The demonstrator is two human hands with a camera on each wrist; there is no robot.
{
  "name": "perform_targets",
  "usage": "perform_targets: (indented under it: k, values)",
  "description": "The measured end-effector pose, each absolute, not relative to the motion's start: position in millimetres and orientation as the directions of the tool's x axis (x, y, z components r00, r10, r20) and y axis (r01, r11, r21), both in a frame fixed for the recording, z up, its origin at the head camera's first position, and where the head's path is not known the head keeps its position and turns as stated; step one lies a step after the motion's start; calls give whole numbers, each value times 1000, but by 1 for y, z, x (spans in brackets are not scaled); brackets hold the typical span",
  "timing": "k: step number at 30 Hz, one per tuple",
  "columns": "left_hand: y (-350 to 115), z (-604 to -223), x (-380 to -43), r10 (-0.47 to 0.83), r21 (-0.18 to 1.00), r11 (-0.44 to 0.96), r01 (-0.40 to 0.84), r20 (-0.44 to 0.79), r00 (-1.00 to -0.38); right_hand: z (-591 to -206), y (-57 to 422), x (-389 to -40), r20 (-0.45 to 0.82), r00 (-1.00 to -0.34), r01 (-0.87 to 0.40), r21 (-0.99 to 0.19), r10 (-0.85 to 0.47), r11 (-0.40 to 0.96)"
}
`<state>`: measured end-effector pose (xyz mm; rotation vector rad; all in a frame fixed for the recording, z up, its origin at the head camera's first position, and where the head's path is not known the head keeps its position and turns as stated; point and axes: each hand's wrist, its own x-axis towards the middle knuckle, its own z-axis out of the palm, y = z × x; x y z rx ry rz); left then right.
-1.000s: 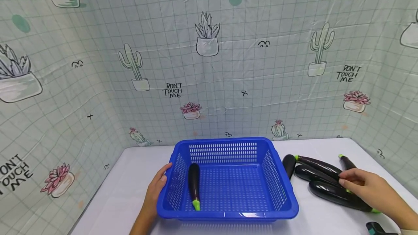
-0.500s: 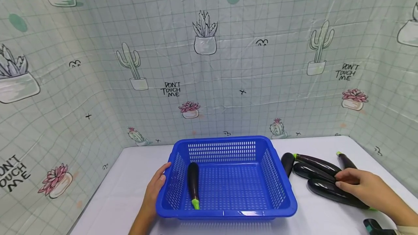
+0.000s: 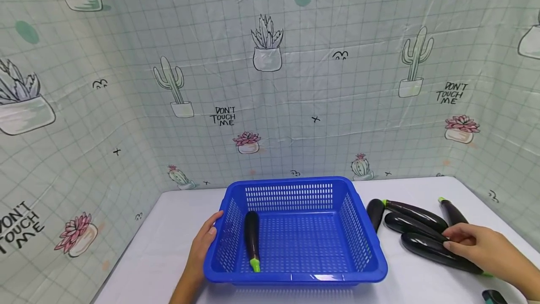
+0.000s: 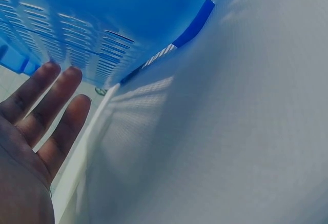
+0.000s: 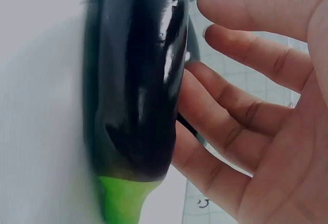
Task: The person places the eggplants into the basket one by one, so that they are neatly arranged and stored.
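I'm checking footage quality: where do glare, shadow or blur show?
Head: a glint on the near rim of the blue basket; left wrist: dim, striped light on the tabletop; right wrist: glare on the eggplant, its left edge blurred.

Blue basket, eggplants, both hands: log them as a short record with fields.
container: blue plastic basket with slotted walls
inside: one eggplant, along the left side, green stem toward the near rim
outside: five eggplants, on the white table to the basket's right
left hand: at the basket's left side, fingers straight
right hand: at the outside eggplants, fingers loosely bent, contact unclear
backdrop: grid-patterned sheet with cactus prints
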<state>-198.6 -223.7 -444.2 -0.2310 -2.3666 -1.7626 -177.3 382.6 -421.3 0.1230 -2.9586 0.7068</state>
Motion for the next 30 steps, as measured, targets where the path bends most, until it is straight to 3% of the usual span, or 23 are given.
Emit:
perform_targets:
  k: [9, 16, 30]
  values:
    - [-224, -443, -198, 12, 927, 291, 239, 246, -969, -420, 380, -172, 91, -992, -118, -462, -86, 879]
    - [-224, -446, -199, 19, 922, 286, 260, 266, -964, -411, 369, -172, -5, -988, -133, -480, -154, 867]
    - [-223, -444, -198, 6, 924, 292, 248, 257, -966, -421, 367, -173, -19, -938, -259, -621, -345, 739]
